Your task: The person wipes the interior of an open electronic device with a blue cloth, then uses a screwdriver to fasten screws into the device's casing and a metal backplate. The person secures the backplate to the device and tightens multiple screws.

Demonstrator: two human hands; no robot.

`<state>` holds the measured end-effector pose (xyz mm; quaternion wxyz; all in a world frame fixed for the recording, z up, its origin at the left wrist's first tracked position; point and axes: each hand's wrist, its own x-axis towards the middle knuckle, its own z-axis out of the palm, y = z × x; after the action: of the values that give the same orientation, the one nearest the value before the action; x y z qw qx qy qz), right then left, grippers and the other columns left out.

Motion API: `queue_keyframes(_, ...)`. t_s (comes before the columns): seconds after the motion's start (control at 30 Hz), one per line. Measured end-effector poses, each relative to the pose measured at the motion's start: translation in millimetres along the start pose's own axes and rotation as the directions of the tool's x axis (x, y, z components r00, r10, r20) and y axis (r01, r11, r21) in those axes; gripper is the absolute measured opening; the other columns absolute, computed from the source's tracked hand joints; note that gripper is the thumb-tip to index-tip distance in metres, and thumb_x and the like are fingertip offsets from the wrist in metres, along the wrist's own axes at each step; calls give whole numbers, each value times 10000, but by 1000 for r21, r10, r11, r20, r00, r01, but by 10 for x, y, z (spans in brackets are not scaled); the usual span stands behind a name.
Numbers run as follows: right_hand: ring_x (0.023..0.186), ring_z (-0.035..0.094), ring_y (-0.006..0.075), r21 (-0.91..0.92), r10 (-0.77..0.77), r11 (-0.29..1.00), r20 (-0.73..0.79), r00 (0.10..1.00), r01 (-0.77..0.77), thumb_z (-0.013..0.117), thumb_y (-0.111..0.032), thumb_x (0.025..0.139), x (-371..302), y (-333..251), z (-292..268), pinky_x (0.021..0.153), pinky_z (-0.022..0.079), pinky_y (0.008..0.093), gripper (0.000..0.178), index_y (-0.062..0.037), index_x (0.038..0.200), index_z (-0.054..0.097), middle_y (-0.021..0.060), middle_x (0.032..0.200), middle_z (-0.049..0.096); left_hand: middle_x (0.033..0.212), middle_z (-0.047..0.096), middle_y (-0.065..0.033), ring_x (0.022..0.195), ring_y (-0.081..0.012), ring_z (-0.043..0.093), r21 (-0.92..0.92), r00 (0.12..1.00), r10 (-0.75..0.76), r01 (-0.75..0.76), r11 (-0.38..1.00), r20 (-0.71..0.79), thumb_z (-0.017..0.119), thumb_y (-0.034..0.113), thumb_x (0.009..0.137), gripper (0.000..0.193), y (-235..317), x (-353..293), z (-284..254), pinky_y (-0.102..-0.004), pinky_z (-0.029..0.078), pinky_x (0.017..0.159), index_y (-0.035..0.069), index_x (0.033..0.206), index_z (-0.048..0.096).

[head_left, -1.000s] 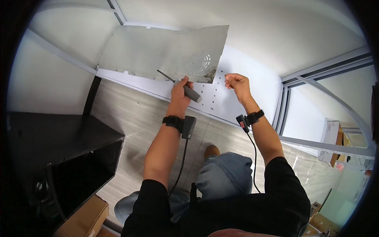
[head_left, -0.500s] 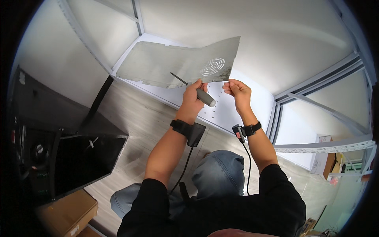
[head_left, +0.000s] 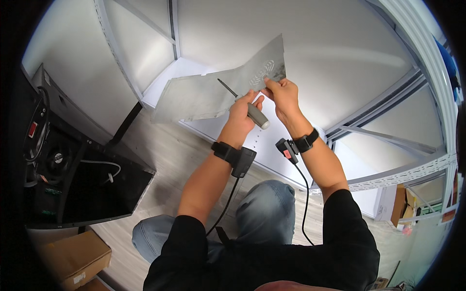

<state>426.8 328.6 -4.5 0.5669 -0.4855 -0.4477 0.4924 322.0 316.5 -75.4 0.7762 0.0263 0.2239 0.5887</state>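
A thin grey sheet-metal panel [head_left: 199, 94] with a ring of vent slots near its right end is held up, bent and tilted, above a white shelf [head_left: 272, 138]. My right hand [head_left: 285, 99] pinches the panel's lower right edge beside the slots. In my left hand [head_left: 238, 116] lies a screwdriver [head_left: 257, 116] with a grey handle, its dark shaft pointing up and left in front of the panel. The left fingertips are close to the panel's lower edge; whether they touch it, I cannot tell. Several small dark screws or holes [head_left: 256, 142] dot the shelf under my hands.
An opened black cabinet [head_left: 97, 186] with a fan and cables stands at the left. Below it is a cardboard box [head_left: 80, 257]. Pale frame posts and a slotted rail [head_left: 407, 170] border the right side, with another box [head_left: 399, 203] beyond. Cables hang from both wrist straps.
The panel has swung, its left end coming lower and its right end bending up. My right hand has moved up and left, closer to the left hand. The screwdriver stays in my left hand.
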Motion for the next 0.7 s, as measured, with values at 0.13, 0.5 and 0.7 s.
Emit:
queue_keyframes(0.13,661,589,118,6,-64,998,56,996,64,596,-36,861,182,-262,24,652,550,243,98,26,787,584,63,798,604,1072,593,-113,935,-207,603,178,999,-6,-3,984,49,594,154,923,306,274,-266,6,-278,523,711,1,1171,499)
queue_keyframes(0.5,636,556,136,-104,-189,975,62,980,194,602,-43,867,558,-1014,367,569,474,276,73,26,863,628,63,787,611,916,609,-79,756,-185,606,528,963,263,-190,828,-65,532,134,930,203,1384,-719,-516,-289,494,645,39,1100,590)
queue_keyframes(0.7,684,545,138,-51,-227,971,128,966,235,614,-32,867,523,-1024,658,602,446,296,155,66,984,641,78,826,636,969,602,-80,797,-163,604,696,812,579,-378,610,-67,560,85,908,291,1695,-563,-834,-299,518,687,-4,1183,527)
